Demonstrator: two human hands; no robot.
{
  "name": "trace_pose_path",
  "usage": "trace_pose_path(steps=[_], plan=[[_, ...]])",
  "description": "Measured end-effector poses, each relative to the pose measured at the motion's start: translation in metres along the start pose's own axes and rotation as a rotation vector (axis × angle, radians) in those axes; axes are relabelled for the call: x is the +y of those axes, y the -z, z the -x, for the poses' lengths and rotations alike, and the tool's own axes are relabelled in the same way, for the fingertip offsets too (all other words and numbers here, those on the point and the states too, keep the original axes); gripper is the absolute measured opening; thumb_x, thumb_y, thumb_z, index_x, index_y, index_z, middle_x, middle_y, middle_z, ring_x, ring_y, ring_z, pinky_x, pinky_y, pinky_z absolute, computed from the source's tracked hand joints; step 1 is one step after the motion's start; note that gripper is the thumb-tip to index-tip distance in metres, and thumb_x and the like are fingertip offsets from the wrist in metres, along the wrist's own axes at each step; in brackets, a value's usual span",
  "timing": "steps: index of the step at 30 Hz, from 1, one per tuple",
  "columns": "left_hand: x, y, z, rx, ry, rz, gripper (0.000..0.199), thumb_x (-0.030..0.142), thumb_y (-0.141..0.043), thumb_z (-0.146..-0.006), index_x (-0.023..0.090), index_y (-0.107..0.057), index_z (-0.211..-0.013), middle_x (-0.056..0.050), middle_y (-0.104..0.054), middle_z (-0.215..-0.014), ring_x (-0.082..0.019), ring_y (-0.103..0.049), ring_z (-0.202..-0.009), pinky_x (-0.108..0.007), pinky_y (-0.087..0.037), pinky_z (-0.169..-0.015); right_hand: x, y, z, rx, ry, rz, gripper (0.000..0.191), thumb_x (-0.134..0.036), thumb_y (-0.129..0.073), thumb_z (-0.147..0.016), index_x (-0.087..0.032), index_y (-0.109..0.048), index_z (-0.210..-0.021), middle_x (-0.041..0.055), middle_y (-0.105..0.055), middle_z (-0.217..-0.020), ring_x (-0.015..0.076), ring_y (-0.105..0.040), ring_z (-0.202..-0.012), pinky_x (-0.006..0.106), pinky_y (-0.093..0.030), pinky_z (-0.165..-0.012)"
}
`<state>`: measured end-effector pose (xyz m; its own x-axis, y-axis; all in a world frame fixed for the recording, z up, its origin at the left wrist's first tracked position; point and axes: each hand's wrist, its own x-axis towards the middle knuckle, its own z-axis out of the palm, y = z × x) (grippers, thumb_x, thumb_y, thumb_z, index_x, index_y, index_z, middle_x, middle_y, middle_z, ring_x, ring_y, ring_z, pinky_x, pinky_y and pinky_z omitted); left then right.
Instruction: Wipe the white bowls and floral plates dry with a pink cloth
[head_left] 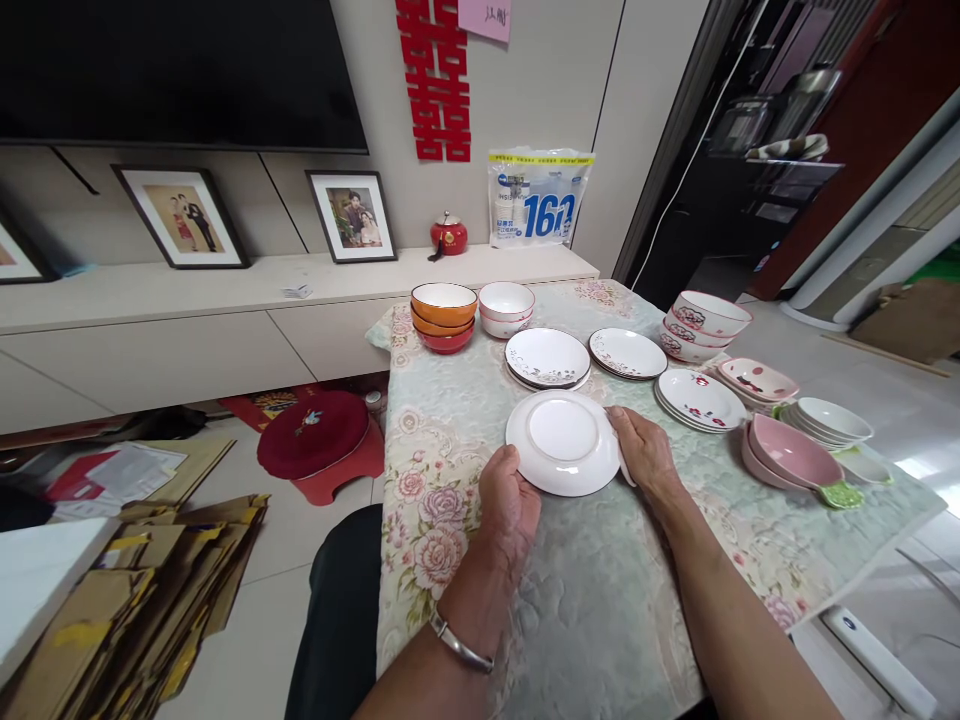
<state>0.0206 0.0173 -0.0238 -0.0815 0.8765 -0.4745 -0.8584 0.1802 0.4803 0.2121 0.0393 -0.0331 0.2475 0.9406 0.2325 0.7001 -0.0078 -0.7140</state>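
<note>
A white plate shows its underside, with a raised foot ring, above the flowered tablecloth. My left hand grips its lower left rim, thumb on the underside. At its right edge my right hand holds the rim, and part of another plate edge shows beneath that hand. Just behind lies a stack of dark-rimmed plates. Another dark-rimmed stack stands to its right, and plates with red flowers sit beyond my right hand.
Orange and red bowls and white bowls stand at the back left. On the right are patterned bowls, pink bowls and small white dishes. A red stool stands left of the table.
</note>
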Motion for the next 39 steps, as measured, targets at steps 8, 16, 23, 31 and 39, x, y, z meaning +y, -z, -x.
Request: trace_pose_path(steps=[8,16,23,31,39], plan=[[0.001,-0.005,0.007,0.002,0.003,0.005,0.018,0.004,-0.054,-0.076,0.012,-0.064,-0.065,-0.004,-0.068,-0.070,-0.012,-0.062,-0.067,-0.023,-0.050,-0.071,-0.004,0.002,-0.001,0.026,0.014,-0.080,0.042,-0.054,-0.052,-0.085,-0.019,-0.074,-0.094,0.0072,-0.073,-0.096,0.0254,-0.060,-0.093,0.035,-0.044,-0.082],[0.002,-0.002,0.001,0.041,0.033,0.033,0.023,0.001,-0.049,-0.082,0.014,-0.063,-0.068,-0.002,-0.068,-0.069,-0.010,-0.063,-0.064,-0.018,-0.051,-0.065,-0.003,-0.001,0.001,-0.063,-0.180,-0.636,0.036,-0.054,-0.067,-0.078,-0.019,-0.065,-0.071,-0.0039,-0.053,-0.056,0.0111,-0.043,-0.053,0.024,-0.029,-0.049],[0.002,-0.002,0.003,-0.020,0.060,0.042,0.023,0.004,-0.047,-0.086,0.012,-0.065,-0.074,-0.004,-0.070,-0.074,-0.010,-0.064,-0.067,-0.020,-0.052,-0.066,-0.023,0.006,0.005,-0.193,-0.356,-1.015,0.030,-0.044,-0.081,-0.065,-0.019,-0.068,-0.075,-0.0013,-0.065,-0.064,0.0125,-0.053,-0.056,0.024,-0.041,-0.054],[0.002,0.001,0.000,-0.099,-0.001,-0.002,0.021,0.006,-0.050,-0.087,0.014,-0.066,-0.077,-0.003,-0.072,-0.078,-0.011,-0.067,-0.077,-0.019,-0.051,-0.075,-0.029,0.013,0.006,-0.279,-0.430,-1.103,0.030,-0.033,-0.088,-0.058,-0.017,-0.069,-0.075,-0.0008,-0.069,-0.065,0.0104,-0.057,-0.055,0.021,-0.045,-0.054],[0.001,0.001,0.000,-0.232,-0.051,-0.017,0.018,0.009,-0.052,-0.087,0.015,-0.068,-0.093,-0.006,-0.074,-0.092,-0.014,-0.068,-0.089,-0.025,-0.052,-0.085,-0.026,0.012,0.005,-0.309,-0.396,-1.131,0.039,-0.028,-0.088,-0.058,-0.017,-0.071,-0.092,0.0040,-0.076,-0.083,0.0144,-0.067,-0.069,0.024,-0.052,-0.066]])
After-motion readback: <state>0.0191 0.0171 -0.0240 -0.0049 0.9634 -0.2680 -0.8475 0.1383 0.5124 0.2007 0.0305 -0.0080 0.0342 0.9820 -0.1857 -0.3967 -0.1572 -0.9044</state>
